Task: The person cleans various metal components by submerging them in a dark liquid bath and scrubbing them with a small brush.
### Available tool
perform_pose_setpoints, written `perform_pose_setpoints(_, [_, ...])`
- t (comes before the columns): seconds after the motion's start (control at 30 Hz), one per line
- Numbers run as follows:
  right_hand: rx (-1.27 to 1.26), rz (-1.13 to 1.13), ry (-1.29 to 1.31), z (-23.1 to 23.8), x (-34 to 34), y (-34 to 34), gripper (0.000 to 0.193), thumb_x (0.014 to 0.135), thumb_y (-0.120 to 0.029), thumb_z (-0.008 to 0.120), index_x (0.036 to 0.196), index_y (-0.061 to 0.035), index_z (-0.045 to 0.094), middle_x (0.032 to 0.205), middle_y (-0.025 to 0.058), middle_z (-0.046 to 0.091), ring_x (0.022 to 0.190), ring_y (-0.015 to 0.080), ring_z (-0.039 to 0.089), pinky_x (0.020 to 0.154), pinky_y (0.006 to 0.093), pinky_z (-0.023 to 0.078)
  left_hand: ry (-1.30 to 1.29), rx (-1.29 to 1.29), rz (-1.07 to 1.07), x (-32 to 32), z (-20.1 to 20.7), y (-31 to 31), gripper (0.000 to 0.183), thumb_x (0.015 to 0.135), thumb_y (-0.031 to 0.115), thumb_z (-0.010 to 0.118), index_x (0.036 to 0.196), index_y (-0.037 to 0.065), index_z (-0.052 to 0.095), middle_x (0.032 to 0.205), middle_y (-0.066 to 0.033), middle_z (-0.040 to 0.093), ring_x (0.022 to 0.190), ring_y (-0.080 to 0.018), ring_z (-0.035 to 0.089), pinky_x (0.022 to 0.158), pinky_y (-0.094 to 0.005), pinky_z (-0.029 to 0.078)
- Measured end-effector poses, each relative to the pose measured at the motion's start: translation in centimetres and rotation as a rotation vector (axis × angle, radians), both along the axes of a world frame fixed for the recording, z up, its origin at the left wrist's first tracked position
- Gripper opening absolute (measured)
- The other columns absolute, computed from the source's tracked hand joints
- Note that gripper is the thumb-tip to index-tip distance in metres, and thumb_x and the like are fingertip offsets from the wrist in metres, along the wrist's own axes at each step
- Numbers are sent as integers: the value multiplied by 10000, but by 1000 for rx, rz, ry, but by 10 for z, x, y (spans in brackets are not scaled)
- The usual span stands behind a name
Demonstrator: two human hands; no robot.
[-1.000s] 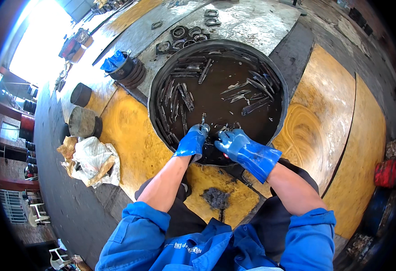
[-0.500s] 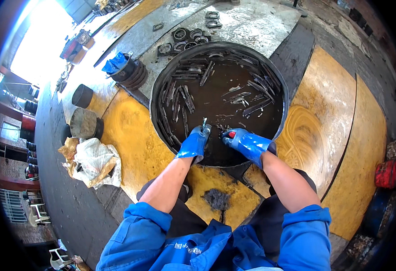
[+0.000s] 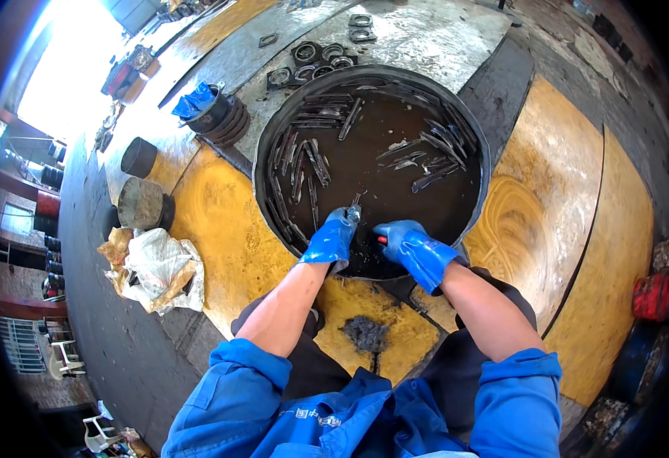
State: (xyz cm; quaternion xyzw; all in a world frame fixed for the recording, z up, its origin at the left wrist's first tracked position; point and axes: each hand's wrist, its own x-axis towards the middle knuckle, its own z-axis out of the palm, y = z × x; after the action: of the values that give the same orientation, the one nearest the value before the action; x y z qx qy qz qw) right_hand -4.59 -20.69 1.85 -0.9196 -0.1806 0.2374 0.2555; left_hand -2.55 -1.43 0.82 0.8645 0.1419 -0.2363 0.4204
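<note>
A wide round metal basin (image 3: 485, 164) of brown murky liquid stands before me, with dark slim strips (image 3: 315, 164) lying around its inner side. My left hand (image 3: 337, 229), in a blue rubber glove, is closed over the near part of the basin on a narrow dark piece (image 3: 357, 199) whose tip juts above the fingers. Just right of it my right hand (image 3: 409, 240), gloved alike, is closed around a tool with a red handle (image 3: 382, 240). The tool's working end is hidden in shadow between the hands. More strips (image 3: 437, 164) sit at the basin's right.
Behind the basin are several dark square frames with round openings (image 3: 306, 53). To the left stand a bucket with blue gloves (image 3: 211, 114), a grey drum (image 3: 142, 204) and a white plastic bag (image 3: 168, 267). Yellow boards (image 3: 540, 206) cover the floor; a red container (image 3: 655, 296) stands far right.
My left hand has shifted slightly up and right, its piece tilting. The right hand has turned a little, so less of the red handle shows.
</note>
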Motion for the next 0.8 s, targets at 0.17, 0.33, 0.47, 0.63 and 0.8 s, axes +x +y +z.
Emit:
perform_pose_setpoints(0.17, [-240, 322, -243, 4, 2, 4, 352, 845, -181, 683, 1195, -142, 675, 1242, 182, 681, 1114, 363, 686, 905, 491, 564, -68, -166, 21, 8, -38, 23, 587, 1054, 517, 516, 1356, 25, 621, 1226, -267, 692, 1109, -433, 662, 961, -478, 497])
perform_pose_setpoints(0.33, [-199, 520, -498, 16, -1, -9, 349, 859, -165, 674, 1207, -143, 668, 1293, 189, 644, 1107, 337, 690, 894, 499, 556, 31, -308, 38, 4, -19, 23, 591, 1057, 521, 506, 1345, 20, 629, 1232, -260, 692, 1106, -424, 663, 957, -480, 499])
perform_pose_setpoints(0.47, [-168, 515, -613, -2, -9, -20, 371, 944, -184, 614, 1314, -160, 632, 1369, 176, 614, 1290, 328, 606, 999, 511, 501, 39, -210, 66, 2, -2, 9, 545, 1087, 421, 501, 1358, -41, 602, 1261, -179, 686, 1128, -253, 613, 1040, -369, 443])
perform_pose_setpoints(0.63, [-250, 370, -270, 23, 3, -2, 376, 954, -221, 615, 1329, -202, 626, 1394, 134, 608, 1281, 307, 620, 994, 516, 507, -91, -1, -63, 7, -29, 27, 608, 1051, 534, 496, 1367, 25, 601, 1222, -262, 694, 1140, -421, 660, 995, -465, 487])
perform_pose_setpoints(0.8, [-114, 61, -139, 2, -3, -6, 395, 909, -190, 658, 1304, -182, 679, 1282, 121, 695, 1158, 344, 677, 965, 459, 541, -117, 13, -22, 2, -36, 11, 613, 1041, 525, 521, 1390, 25, 584, 1264, -282, 672, 1184, -438, 642, 1016, -481, 476])
